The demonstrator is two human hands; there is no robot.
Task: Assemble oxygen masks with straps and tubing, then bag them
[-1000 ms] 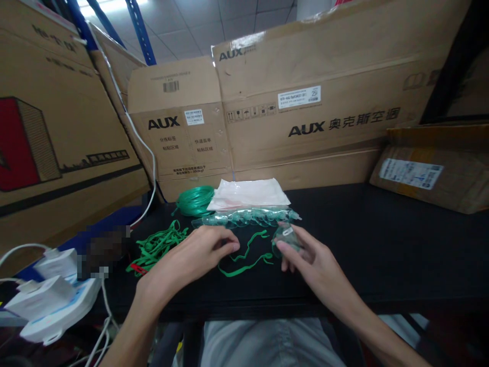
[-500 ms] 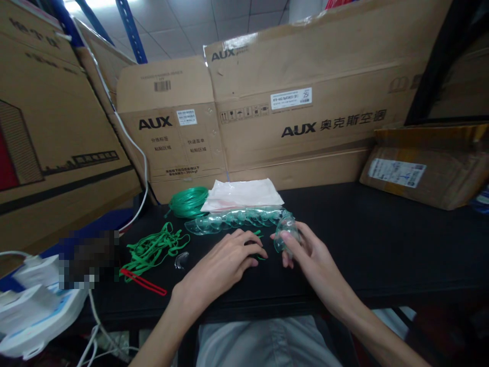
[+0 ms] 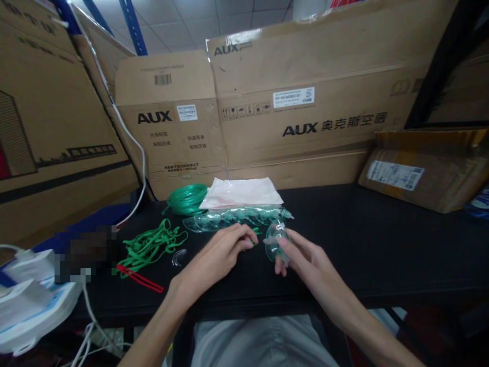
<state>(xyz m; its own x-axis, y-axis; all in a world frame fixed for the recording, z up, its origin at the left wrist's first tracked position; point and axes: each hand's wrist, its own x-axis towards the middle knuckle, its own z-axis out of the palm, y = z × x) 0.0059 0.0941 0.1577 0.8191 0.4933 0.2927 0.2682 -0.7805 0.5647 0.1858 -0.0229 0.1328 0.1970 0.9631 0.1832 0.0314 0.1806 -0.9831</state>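
Observation:
My right hand (image 3: 301, 250) grips a clear, green-tinted oxygen mask (image 3: 273, 239), thumb on its near face and fingers behind. To its left, my left hand (image 3: 233, 247) has its fingers bent into a pinch on a short green elastic strap (image 3: 255, 231), mostly hidden under the hand. Just beyond both hands, a row of nested oxygen masks (image 3: 229, 217) lies on the table. A tangle of green elastic straps (image 3: 151, 244) sits to the left. Several small shiny metal strips (image 3: 178, 257) rest between that tangle and my left wrist.
Behind the masks are a coil of green tubing (image 3: 187, 199) and white plastic bags (image 3: 242, 193). A red loop (image 3: 141, 278) lies at left, near a white power strip (image 3: 42, 311) with cables. Cardboard (image 3: 260, 137) walls the back; a taped carton (image 3: 408, 173) stands right.
My left fingers have gone from spread above the table to pinched on the green strap. My right hand has shifted slightly left with the mask, whose open side shows more.

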